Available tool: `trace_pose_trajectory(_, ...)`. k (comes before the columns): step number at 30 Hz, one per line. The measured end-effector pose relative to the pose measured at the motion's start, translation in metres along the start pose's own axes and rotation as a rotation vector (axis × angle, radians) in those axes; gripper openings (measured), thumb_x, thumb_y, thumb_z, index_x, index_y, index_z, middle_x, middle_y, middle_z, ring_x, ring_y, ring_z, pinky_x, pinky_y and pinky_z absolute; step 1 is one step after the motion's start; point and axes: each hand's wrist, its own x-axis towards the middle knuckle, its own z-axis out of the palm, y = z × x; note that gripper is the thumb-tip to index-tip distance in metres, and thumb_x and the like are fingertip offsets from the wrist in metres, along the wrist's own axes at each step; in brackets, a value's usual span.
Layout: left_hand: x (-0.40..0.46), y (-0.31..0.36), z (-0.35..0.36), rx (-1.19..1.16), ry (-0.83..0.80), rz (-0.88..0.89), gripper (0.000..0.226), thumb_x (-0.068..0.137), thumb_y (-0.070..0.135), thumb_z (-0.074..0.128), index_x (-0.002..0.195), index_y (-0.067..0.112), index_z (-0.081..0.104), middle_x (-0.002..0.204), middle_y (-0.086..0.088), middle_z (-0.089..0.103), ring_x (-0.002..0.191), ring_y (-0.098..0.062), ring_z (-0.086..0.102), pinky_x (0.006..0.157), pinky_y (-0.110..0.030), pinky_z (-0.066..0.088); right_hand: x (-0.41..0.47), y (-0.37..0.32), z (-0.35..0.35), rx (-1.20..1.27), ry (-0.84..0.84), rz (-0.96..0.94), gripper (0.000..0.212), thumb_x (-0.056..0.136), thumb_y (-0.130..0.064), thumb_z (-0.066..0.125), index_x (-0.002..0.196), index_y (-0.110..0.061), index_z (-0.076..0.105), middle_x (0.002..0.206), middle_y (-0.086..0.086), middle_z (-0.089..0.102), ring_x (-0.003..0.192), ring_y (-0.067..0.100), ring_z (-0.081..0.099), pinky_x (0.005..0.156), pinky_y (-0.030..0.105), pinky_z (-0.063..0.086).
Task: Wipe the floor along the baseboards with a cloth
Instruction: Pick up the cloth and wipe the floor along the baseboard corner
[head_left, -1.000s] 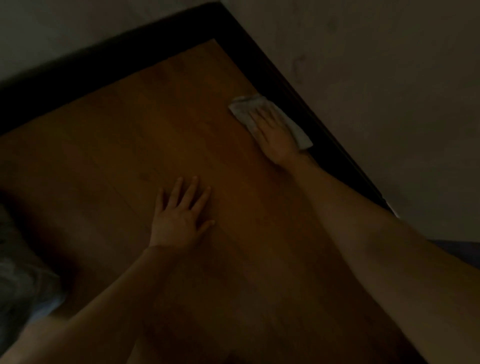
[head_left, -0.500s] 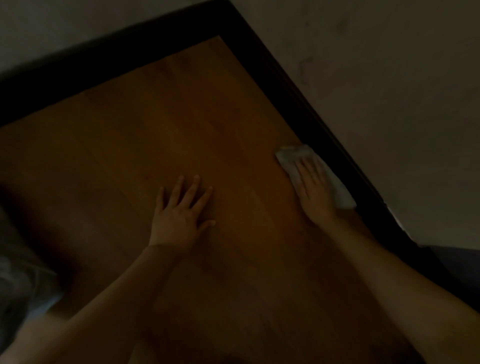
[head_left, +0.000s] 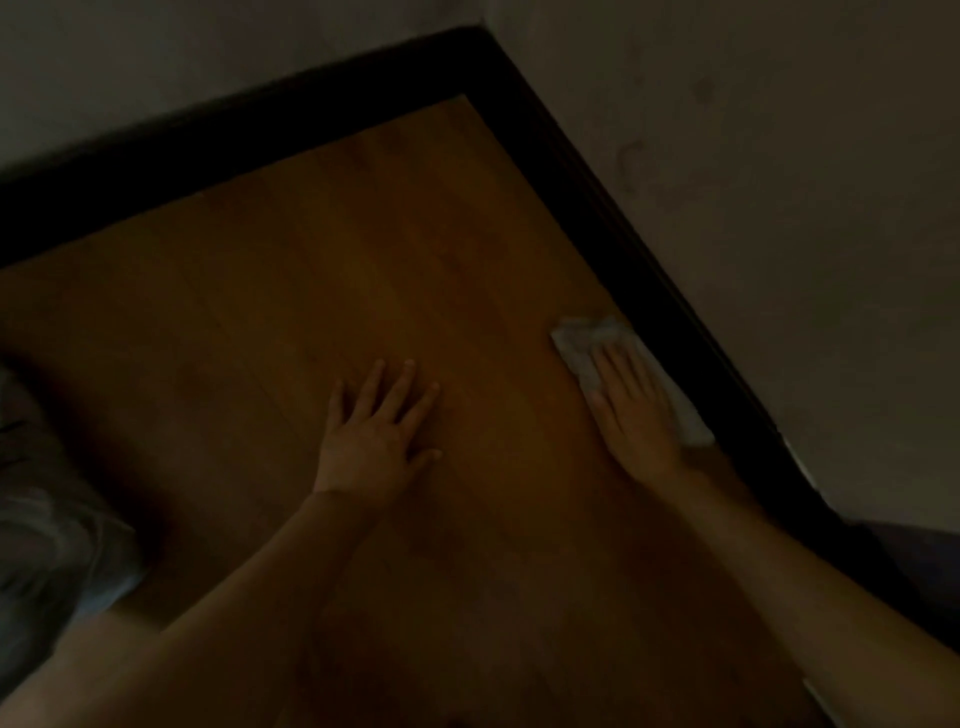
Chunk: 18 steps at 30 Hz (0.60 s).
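A white cloth (head_left: 579, 338) lies flat on the wooden floor (head_left: 322, 270), right against the dark baseboard (head_left: 639, 270) that runs along the right wall. My right hand (head_left: 631, 410) presses down on the cloth with straight fingers, covering its middle. My left hand (head_left: 376, 436) rests flat on the bare floor to the left of it, fingers spread, holding nothing. The scene is dim.
A second dark baseboard (head_left: 208, 135) runs along the far wall and meets the right one in the corner at the top. Grey fabric (head_left: 47, 561) lies at the left edge. A dark object (head_left: 924, 561) sits at the right edge near the wall.
My right hand has slid the cloth along the right baseboard, away from the corner and toward me. My left hand has stayed planted on the floor.
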Motion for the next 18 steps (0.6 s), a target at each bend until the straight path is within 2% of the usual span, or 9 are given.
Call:
trace_pose_trajectory(2,-0.001,0.001,0.000,0.002,0.006,0.001,0.073,0.094,0.066,0.025,0.151,0.040,-0.011,0.161,0.004,-0.020,0.148,-0.026,-0.017,0.117,-0.056,0.000,-0.036,0.009,0.005,-0.005,0.000,0.035,0.061,0.101,-0.050,0.010,0.153,-0.018,0.015,0.159,0.001,0.013,0.148,0.017,0.007,0.120,0.035,0.005)
trace_pose_trajectory(4,-0.001,0.000,-0.001,0.010,0.004,0.003,0.073,0.094,0.066,0.025,0.151,0.040,-0.011,0.161,0.004,-0.019,0.148,-0.026,-0.017,0.117,-0.056,0.000,-0.028,0.009,0.004,0.003,0.018,0.026,0.061,0.102,-0.048,0.012,0.152,-0.013,0.022,0.158,0.005,0.019,0.147,0.020,0.012,0.120,0.035,0.005)
trace_pose_trajectory(8,0.000,0.001,-0.001,-0.001,0.007,-0.004,0.073,0.094,0.066,0.027,0.152,0.040,-0.009,0.161,0.004,-0.018,0.148,-0.026,-0.017,0.117,-0.057,-0.001,0.081,-0.018,-0.004,0.000,0.006,-0.033,0.062,0.103,-0.044,0.011,0.150,-0.007,0.028,0.154,0.013,0.030,0.143,0.027,0.028,0.121,0.039,0.010)
trace_pose_trajectory(11,-0.001,0.001,-0.002,-0.008,0.001,-0.013,0.073,0.094,0.066,0.028,0.152,0.040,-0.010,0.161,0.005,-0.019,0.148,-0.026,-0.017,0.117,-0.056,-0.002,0.163,-0.055,-0.018,-0.016,0.009,-0.063,0.069,0.099,-0.048,0.006,0.152,-0.007,0.022,0.157,0.015,0.024,0.146,0.029,0.020,0.120,0.044,0.009)
trace_pose_trajectory(13,0.000,0.002,-0.003,-0.003,-0.010,-0.017,0.073,0.094,0.066,0.027,0.151,0.040,-0.012,0.160,0.005,-0.021,0.147,-0.025,-0.018,0.117,-0.056,-0.002,0.191,-0.072,-0.027,-0.002,0.000,-0.113,0.065,0.099,-0.044,0.010,0.151,-0.006,0.019,0.158,0.016,0.021,0.146,0.028,0.018,0.121,0.042,0.007)
trace_pose_trajectory(15,0.000,0.002,-0.002,0.003,-0.014,-0.018,0.073,0.094,0.066,0.026,0.151,0.040,-0.013,0.160,0.004,-0.022,0.147,-0.026,-0.019,0.117,-0.057,-0.003,0.194,-0.069,-0.030,0.021,-0.004,-0.173,0.063,0.099,-0.041,0.015,0.151,-0.006,0.018,0.158,0.016,0.020,0.147,0.028,0.017,0.121,0.041,0.006)
trace_pose_trajectory(18,-0.001,0.004,-0.003,0.002,-0.020,-0.026,0.072,0.095,0.065,0.025,0.150,0.040,-0.014,0.160,0.004,-0.023,0.147,-0.026,-0.020,0.117,-0.057,-0.001,0.146,-0.036,-0.021,0.022,-0.009,-0.197,0.068,0.101,-0.052,0.012,0.152,-0.008,0.019,0.158,0.014,0.020,0.147,0.027,0.017,0.120,0.046,0.011)
